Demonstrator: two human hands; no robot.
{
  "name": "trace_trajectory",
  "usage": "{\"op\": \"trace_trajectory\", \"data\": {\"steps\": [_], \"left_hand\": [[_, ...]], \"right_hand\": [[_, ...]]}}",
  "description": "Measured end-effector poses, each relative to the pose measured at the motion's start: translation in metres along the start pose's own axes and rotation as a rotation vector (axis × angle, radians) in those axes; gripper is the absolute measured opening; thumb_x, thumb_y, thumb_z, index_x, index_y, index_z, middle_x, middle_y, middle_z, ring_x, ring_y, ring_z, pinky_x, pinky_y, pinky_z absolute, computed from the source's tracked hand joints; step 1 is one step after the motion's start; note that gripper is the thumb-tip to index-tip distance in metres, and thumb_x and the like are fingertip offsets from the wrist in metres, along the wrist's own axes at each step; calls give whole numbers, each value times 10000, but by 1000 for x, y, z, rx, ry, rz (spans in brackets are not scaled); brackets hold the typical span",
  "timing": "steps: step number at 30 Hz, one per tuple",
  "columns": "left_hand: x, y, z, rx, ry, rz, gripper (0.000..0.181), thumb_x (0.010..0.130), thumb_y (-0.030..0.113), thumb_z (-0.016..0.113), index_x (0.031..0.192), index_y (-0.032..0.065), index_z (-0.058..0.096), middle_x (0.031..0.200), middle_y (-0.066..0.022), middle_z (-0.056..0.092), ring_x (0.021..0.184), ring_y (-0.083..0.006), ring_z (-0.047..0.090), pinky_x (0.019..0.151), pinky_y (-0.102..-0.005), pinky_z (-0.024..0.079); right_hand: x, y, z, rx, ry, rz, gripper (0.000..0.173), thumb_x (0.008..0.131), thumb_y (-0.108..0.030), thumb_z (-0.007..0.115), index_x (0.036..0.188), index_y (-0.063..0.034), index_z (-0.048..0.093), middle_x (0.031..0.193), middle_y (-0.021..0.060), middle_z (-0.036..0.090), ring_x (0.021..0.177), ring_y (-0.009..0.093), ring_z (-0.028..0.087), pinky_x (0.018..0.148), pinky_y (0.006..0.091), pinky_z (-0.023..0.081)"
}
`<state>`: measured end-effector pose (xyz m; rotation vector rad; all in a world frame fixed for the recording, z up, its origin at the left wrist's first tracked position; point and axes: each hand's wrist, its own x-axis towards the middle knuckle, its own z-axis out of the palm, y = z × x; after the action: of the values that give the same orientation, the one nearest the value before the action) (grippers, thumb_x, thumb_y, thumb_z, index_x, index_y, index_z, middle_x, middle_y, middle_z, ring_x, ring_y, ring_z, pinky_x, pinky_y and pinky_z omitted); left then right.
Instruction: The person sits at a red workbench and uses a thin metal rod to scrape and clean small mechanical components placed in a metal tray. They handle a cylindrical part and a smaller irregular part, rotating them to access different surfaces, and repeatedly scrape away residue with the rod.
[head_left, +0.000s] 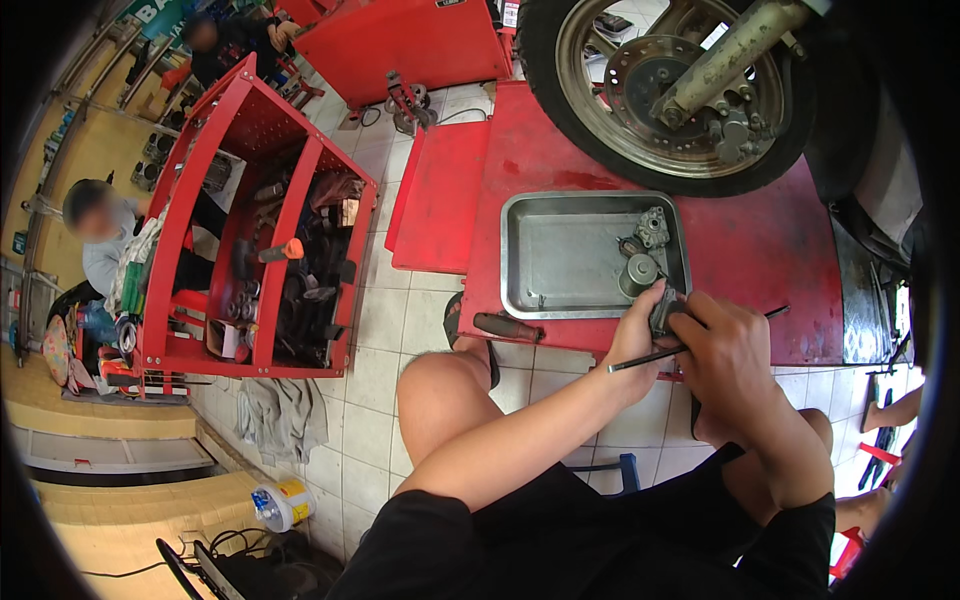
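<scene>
My left hand (636, 339) grips a small dark-grey metal part (663, 313) near the front right corner of a steel tray (555, 251). Fingers of my right hand (724, 341) meet that part from the other side. A thin dark rod-like tool (646, 360) runs through my right hand, its two ends sticking out left and right. Inside the tray, at its right side, lie a round metal cylinder (640, 271) and a cast metal housing with holes (652, 228). A screwdriver (508, 327) rests on the bench edge, left of my hands.
The red bench (757, 270) carries the tray. Beyond it stands a motorcycle front wheel (559, 112) with its fork leg (735, 67). At left is a red tool cart (262, 225) with a hammer (280, 250). Two people (105, 232) are farther off. A bucket (283, 504) stands on the floor.
</scene>
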<state>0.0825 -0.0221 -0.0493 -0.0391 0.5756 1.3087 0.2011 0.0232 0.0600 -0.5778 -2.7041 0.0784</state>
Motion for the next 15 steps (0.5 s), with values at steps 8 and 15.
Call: {"op": "trace_trajectory", "data": {"steps": [8, 15], "left_hand": [[-4, 5, 14, 30, 68, -11, 353, 986, 502, 528, 1047, 175, 644, 943, -3, 670, 833, -167, 620, 726, -333, 435], [-3, 11, -2, -1, 28, -52, 381, 972, 471, 567, 1094, 115, 625, 1066, -65, 670, 1065, -217, 633, 967, -404, 465]], "right_hand": [[-3, 0, -1, -43, 24, 30, 153, 688, -109, 710, 803, -108, 608, 777, 29, 540, 630, 212, 610, 524, 372, 463], [-5, 6, 3, -109, -63, -64, 125, 702, -113, 672, 804, -109, 600, 809, 16, 548, 677, 179, 623, 546, 344, 478]]}}
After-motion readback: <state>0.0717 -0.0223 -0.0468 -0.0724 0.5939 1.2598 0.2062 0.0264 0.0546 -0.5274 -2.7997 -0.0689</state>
